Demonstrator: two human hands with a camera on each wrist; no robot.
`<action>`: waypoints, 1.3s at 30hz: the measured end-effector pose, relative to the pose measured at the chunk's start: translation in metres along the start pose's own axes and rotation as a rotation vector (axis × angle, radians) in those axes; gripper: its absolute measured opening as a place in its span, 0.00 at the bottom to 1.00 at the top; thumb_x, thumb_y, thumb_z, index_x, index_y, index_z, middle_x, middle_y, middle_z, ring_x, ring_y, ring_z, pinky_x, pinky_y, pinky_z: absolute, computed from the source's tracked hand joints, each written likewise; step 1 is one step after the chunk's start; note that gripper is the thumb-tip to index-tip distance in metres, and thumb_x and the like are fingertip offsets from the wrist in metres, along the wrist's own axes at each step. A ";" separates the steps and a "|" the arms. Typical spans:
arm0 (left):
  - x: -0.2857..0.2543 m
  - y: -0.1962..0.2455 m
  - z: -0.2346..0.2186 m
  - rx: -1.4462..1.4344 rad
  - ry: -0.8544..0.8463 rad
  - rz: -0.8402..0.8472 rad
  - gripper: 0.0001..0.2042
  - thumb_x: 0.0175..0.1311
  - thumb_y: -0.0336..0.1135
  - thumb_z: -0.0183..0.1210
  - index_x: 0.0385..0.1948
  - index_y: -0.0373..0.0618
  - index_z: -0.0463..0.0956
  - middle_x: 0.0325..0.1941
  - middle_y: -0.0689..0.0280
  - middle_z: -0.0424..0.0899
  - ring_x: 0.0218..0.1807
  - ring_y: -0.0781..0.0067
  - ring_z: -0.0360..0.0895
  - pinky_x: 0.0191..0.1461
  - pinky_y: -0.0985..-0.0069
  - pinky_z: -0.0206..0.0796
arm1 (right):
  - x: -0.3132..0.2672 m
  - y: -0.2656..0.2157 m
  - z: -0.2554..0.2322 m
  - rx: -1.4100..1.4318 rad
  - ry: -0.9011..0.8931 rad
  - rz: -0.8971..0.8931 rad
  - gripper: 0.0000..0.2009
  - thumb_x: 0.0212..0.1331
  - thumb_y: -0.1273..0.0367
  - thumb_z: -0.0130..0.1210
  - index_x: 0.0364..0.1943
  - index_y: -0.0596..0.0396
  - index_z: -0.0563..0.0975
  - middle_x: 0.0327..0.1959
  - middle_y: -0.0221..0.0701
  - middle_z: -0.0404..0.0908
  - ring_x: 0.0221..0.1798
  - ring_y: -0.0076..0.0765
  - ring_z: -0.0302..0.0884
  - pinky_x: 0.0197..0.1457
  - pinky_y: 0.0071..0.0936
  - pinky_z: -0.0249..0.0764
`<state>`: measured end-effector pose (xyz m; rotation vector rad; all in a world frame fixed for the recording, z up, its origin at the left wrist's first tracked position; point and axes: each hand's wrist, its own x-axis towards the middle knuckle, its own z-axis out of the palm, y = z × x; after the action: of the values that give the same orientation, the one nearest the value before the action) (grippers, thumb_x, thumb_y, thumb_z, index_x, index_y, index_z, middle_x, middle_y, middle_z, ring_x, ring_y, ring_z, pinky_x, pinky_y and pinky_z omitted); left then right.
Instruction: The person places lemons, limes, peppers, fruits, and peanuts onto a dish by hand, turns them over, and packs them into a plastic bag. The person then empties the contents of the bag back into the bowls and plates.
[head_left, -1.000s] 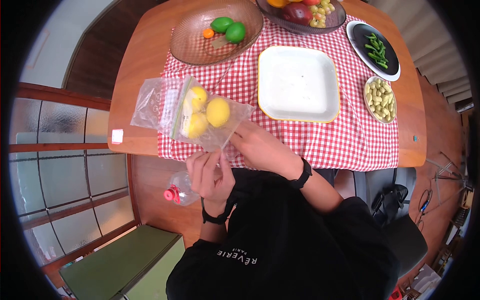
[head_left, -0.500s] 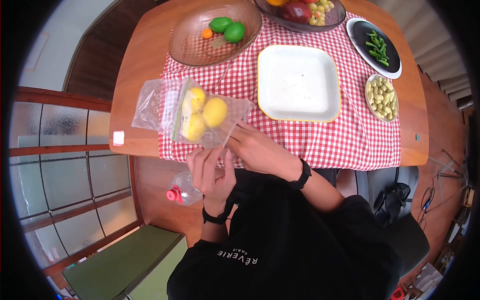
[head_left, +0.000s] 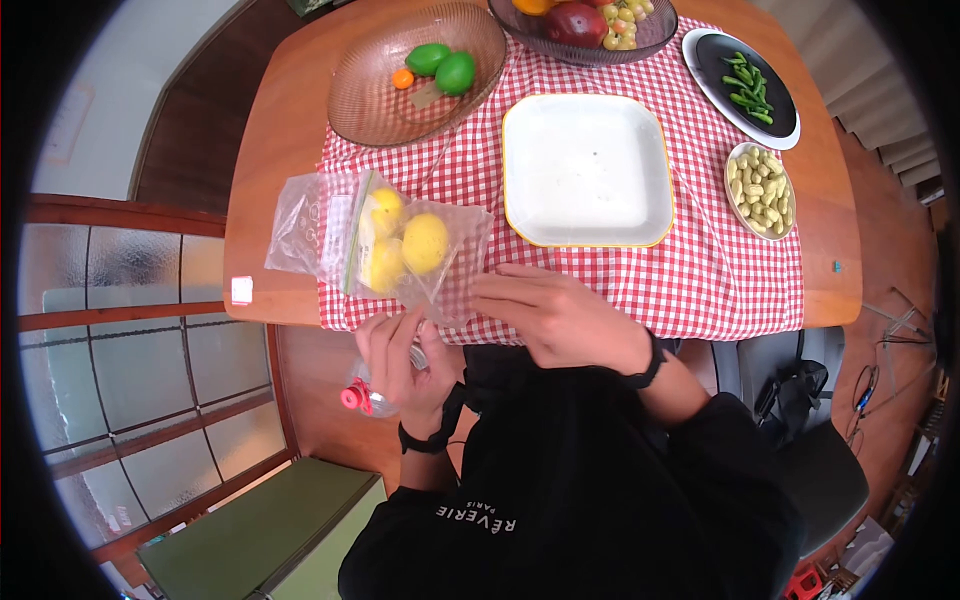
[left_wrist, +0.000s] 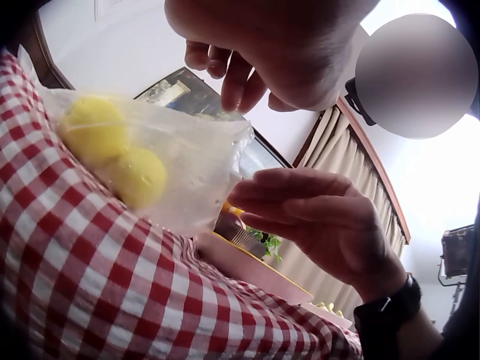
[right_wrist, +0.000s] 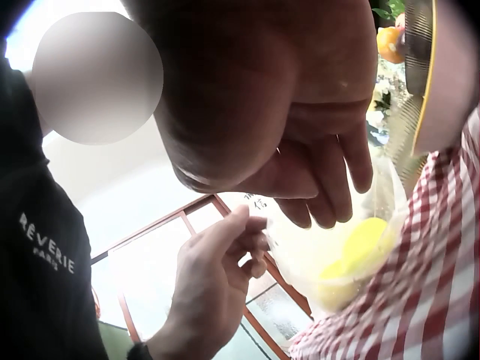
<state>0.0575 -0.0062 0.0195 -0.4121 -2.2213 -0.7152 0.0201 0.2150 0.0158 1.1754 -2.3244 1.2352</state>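
A clear zip bag [head_left: 460, 250] with three lemons [head_left: 425, 243] inside lies on the checked cloth at the table's front left. My left hand [head_left: 405, 365] is just below the bag's near corner, fingers loosely bent. In the left wrist view, a small gap separates its fingertips from that corner. My right hand [head_left: 565, 315] hovers at the bag's right side with its fingers fairly straight and nothing gripped. From the right wrist view, the bag [right_wrist: 330, 292] sits past the right fingertips, with the left hand [right_wrist: 210, 285] beside it.
A white tray [head_left: 588, 170] stands right of the bag. Behind are a ribbed bowl [head_left: 350, 100] with green fruit and a darker fruit bowl [head_left: 560, 45]. Right lie green peppers [head_left: 750, 90] on a plate and a dish of peanuts [head_left: 760, 190]. A plastic bottle [head_left: 375, 395] is below the table edge.
My right hand has drawn back from the bag's edge toward the right, its fingers straighter. My left hand has shifted slightly left and down from the bag's corner. The lemons stay in the bag.
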 end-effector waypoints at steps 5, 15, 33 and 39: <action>0.037 -0.011 -0.019 -0.021 -0.006 0.060 0.04 0.64 0.16 0.60 0.37 0.30 0.82 0.37 0.55 0.86 0.38 0.57 0.80 0.48 0.62 0.74 | -0.004 0.010 -0.082 -0.060 0.005 0.081 0.20 0.50 0.83 0.56 0.50 0.66 0.85 0.47 0.45 0.89 0.47 0.55 0.88 0.54 0.45 0.86; 0.184 -0.041 0.014 -1.323 -0.101 -0.615 0.11 0.78 0.33 0.58 0.52 0.34 0.80 0.46 0.62 0.85 0.48 0.70 0.79 0.56 0.71 0.69 | 0.005 0.111 -0.145 0.015 0.368 0.311 0.15 0.66 0.79 0.54 0.53 0.58 0.86 0.49 0.37 0.88 0.47 0.34 0.87 0.50 0.29 0.83; 0.295 -0.146 0.223 0.175 -1.117 -0.043 0.36 0.56 0.48 0.79 0.62 0.33 0.78 0.56 0.48 0.86 0.56 0.59 0.86 0.61 0.67 0.76 | -0.022 0.135 -0.156 -0.351 0.644 0.086 0.23 0.53 0.83 0.55 0.55 0.57 0.84 0.47 0.37 0.86 0.44 0.44 0.87 0.46 0.35 0.85; 0.309 -0.131 0.229 0.261 -1.321 0.002 0.35 0.54 0.47 0.80 0.62 0.39 0.80 0.62 0.53 0.84 0.66 0.54 0.79 0.73 0.64 0.68 | -0.018 0.119 -0.158 -0.430 0.679 0.015 0.22 0.48 0.84 0.57 0.51 0.57 0.84 0.47 0.34 0.86 0.42 0.42 0.87 0.43 0.35 0.85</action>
<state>-0.3411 0.0506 0.0729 -0.9245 -3.4579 -0.0537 -0.0796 0.3854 0.0326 0.4889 -1.9287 0.8800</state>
